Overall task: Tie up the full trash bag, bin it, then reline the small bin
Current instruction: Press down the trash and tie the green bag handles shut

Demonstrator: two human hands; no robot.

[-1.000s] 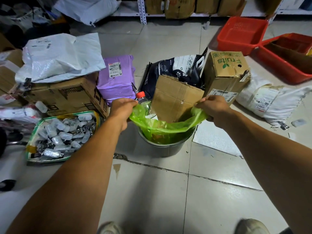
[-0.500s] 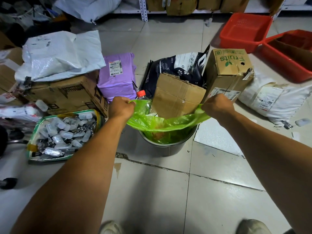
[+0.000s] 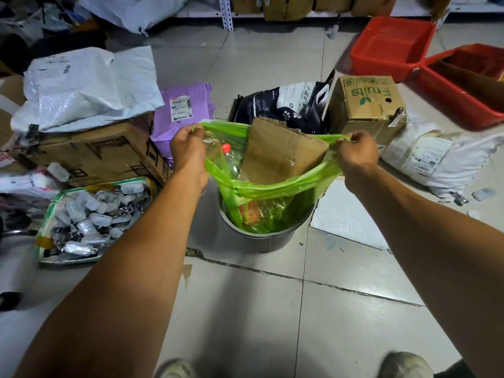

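A green translucent trash bag (image 3: 272,186) sits in a small grey metal bin (image 3: 261,238) on the tiled floor. My left hand (image 3: 188,151) grips the bag's left edge and my right hand (image 3: 354,154) grips its right edge, both stretched up above the bin's rim. A folded piece of cardboard (image 3: 278,154) and a clear bottle with a red cap (image 3: 229,156) stick out of the bag's mouth. More plastic rubbish shows through the green film lower down.
Left of the bin lie a tray of small clear bottles (image 3: 90,219), a cardboard box (image 3: 92,151) with a white mailer and a purple parcel (image 3: 182,110). Behind stand a dark pet-food bag (image 3: 289,105) and a "Fruits" box (image 3: 365,105). Red crates (image 3: 392,42) are at back right.
Both hands have lifted the bag's edges higher and pulled them wider apart. The bag has risen partly out of the bin, and the cardboard and bottle now show inside its mouth.
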